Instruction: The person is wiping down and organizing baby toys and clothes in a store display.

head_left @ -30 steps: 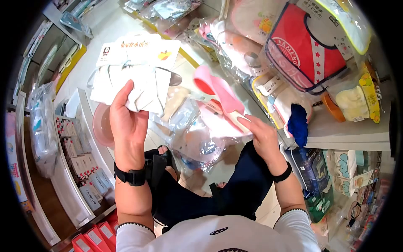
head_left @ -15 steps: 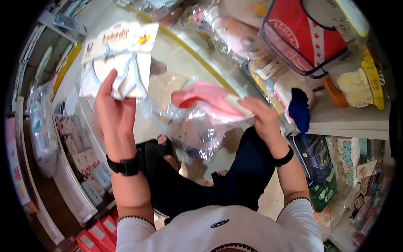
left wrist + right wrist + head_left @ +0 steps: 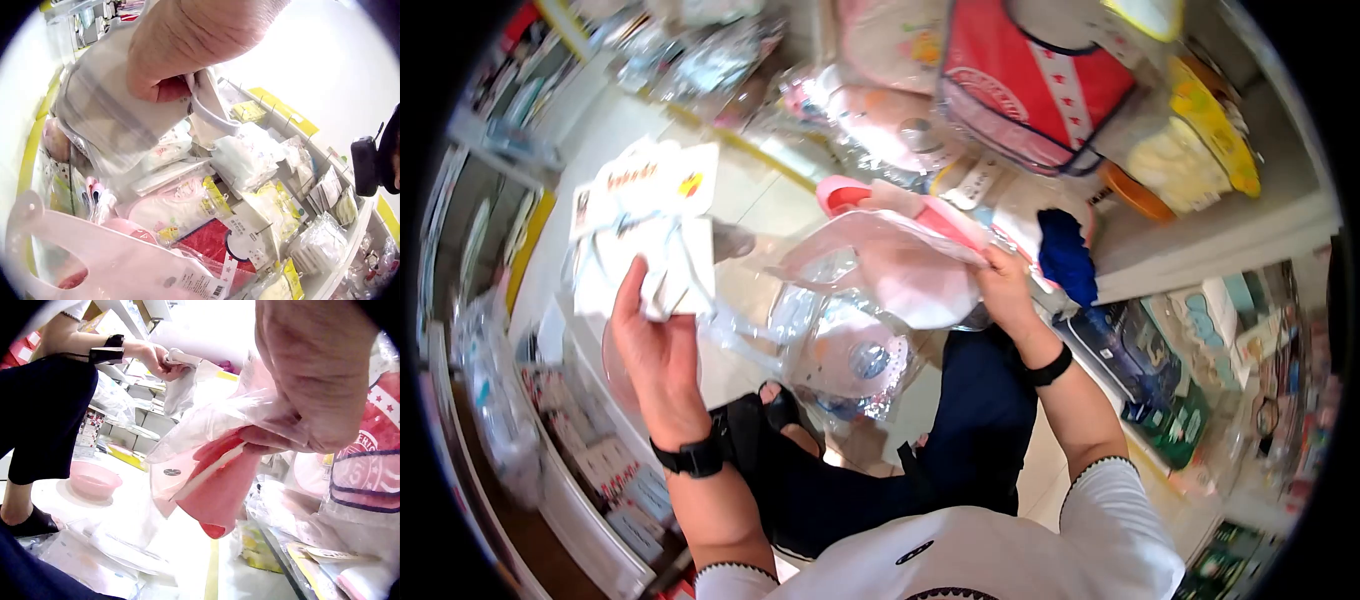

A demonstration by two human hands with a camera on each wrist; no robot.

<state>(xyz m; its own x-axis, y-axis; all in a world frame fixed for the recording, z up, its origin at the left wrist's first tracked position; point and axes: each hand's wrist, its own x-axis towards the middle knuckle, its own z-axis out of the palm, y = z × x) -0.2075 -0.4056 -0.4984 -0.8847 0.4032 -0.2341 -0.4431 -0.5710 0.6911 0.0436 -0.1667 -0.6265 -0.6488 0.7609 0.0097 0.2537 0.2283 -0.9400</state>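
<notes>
My left hand (image 3: pixel 656 352) grips the lower edge of a white carded cloth item (image 3: pixel 643 235) with pale blue trim, thumb on its front. In the left wrist view, that hand (image 3: pixel 194 47) has its fingers curled behind the item (image 3: pixel 112 106). With my right hand (image 3: pixel 1012 298) I pinch the end of a pink bib (image 3: pixel 920 265) and its clear plastic. The right wrist view has the hand (image 3: pixel 312 381) above the bib (image 3: pixel 219 487), whose pink part folds over and hangs down. The two items are apart.
Packaged bibs, one red (image 3: pixel 1050 90), and a dark blue cloth (image 3: pixel 1067 255) lie on the right shelf. Clear plastic packages (image 3: pixel 850 350) are low between the hands. A pink basin (image 3: pixel 94 480) stands on the floor. Shelves with boxes (image 3: pixel 605 470) line the left.
The head view has shifted. The pink bib has turned and spread wider, its pale side and clear plastic now showing more. The left hand still holds the white item, which sits further left in view.
</notes>
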